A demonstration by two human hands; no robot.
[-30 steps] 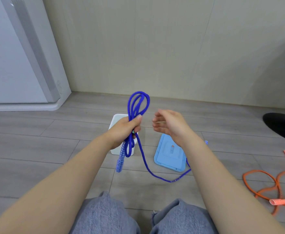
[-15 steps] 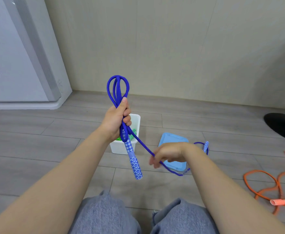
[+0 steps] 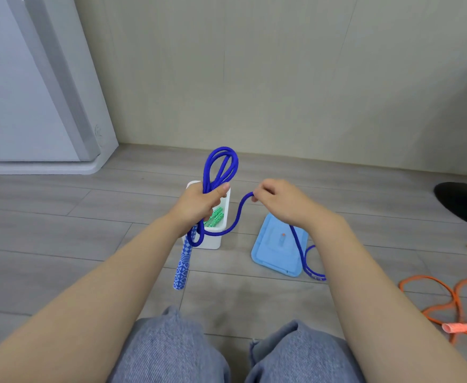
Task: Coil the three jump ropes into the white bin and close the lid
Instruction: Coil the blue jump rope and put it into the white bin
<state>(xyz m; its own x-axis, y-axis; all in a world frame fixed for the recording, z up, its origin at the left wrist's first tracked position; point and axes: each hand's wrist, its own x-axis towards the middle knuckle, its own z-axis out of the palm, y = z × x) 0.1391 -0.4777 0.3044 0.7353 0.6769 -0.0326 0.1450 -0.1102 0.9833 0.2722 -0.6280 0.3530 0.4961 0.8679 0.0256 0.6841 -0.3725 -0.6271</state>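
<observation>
Fingers of the left hand (image 3: 199,205) are clamped around a bundle of blue jump rope (image 3: 221,167) loops, its patterned handle (image 3: 182,265) hanging at 6 o'clock. Right hand (image 3: 279,200) fingers pinch the same rope's free run; its far handle is hidden behind the forearm. White bin (image 3: 213,241), partly covered by the left hand, holds a green rope (image 3: 215,215). Blue lid (image 3: 278,246) lies on the floor at its 3 o'clock. Orange rope (image 3: 448,299) is cut off at the frame's right edge.
</observation>
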